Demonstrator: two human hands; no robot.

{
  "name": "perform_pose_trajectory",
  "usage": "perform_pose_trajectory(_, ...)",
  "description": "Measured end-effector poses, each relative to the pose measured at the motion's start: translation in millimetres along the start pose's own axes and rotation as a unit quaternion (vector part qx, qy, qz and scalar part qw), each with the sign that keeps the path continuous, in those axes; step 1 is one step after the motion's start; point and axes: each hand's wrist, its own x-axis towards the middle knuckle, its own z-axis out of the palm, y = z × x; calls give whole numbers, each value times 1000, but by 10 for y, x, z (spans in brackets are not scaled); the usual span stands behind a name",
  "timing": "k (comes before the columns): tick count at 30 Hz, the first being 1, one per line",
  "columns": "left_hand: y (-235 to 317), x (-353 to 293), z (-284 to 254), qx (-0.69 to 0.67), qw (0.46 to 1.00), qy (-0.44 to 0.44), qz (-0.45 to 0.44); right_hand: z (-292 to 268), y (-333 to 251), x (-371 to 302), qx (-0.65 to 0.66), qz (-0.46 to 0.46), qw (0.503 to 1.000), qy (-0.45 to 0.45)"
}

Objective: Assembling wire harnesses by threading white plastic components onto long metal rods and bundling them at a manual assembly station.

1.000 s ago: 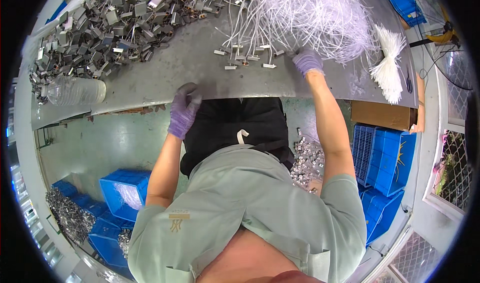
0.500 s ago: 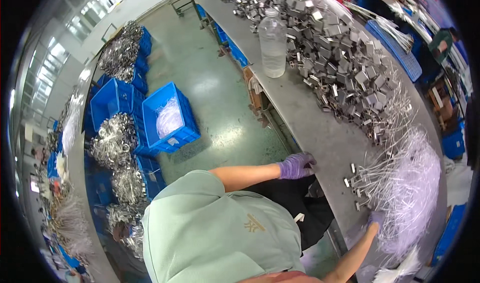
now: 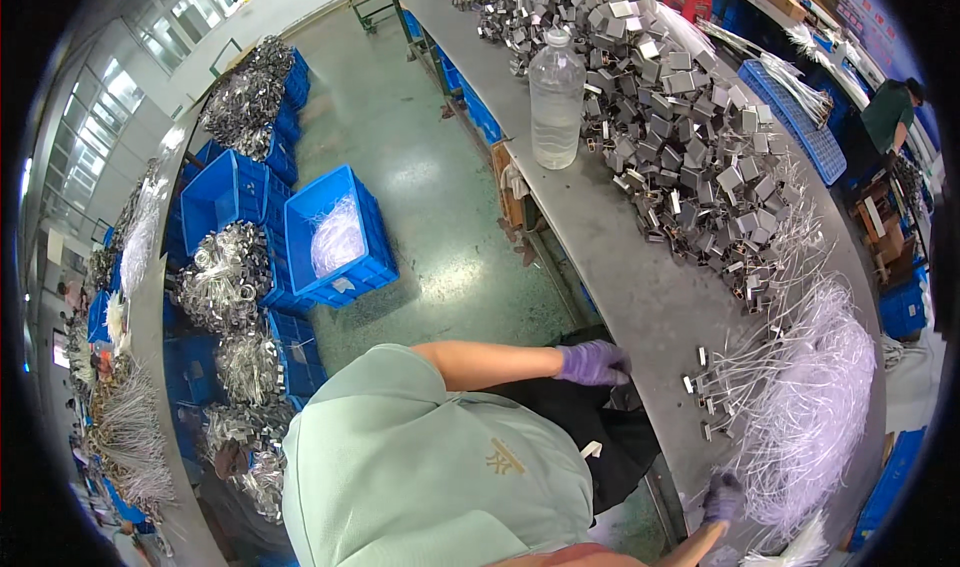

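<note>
My left hand (image 3: 597, 364), in a purple glove, is at the near edge of the grey metal table (image 3: 640, 312). Its fingers are curled in, and whatever they may hold is hidden. My right hand (image 3: 722, 497), also gloved, is low over the table beside a big bundle of thin, clear-white wires (image 3: 815, 397). Blur hides how its fingers are set. Small metal pieces (image 3: 703, 387) on the wire ends lie at the bundle's near side. Beyond them is a large heap of grey, box-shaped metal parts (image 3: 690, 137) with leads.
A clear plastic bottle of liquid (image 3: 557, 102) stands by the heap. On the floor to the left is a blue crate (image 3: 350, 267) holding white wires, with several more crates of metal parts beyond. A blue perforated tray (image 3: 790, 117) lies at the far right, near another person (image 3: 885, 122).
My right hand has moved slightly toward the table's near edge, away from the bundle's side. My left hand stays at the edge. The view has shifted slightly.
</note>
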Motion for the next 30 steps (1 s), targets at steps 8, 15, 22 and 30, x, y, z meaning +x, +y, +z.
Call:
perform_pose_trajectory(8,248,431,1128,-121,936,-321,-76,362,-41,-933,178,36,983,-18)
perform_pose_trajectory(15,533,533,2032,-196,838,-471,-193,531,-1264,-1738,202,-94,969,-106)
perform_pose_trajectory(22,870,230,2323,-176,844,-486,-147,702,-560,-2166,246,-98,956,-128)
perform_pose_trajectory(30,1751,128,1894,80,859,-483,150,871,-984,-2352,305,-3,946,110)
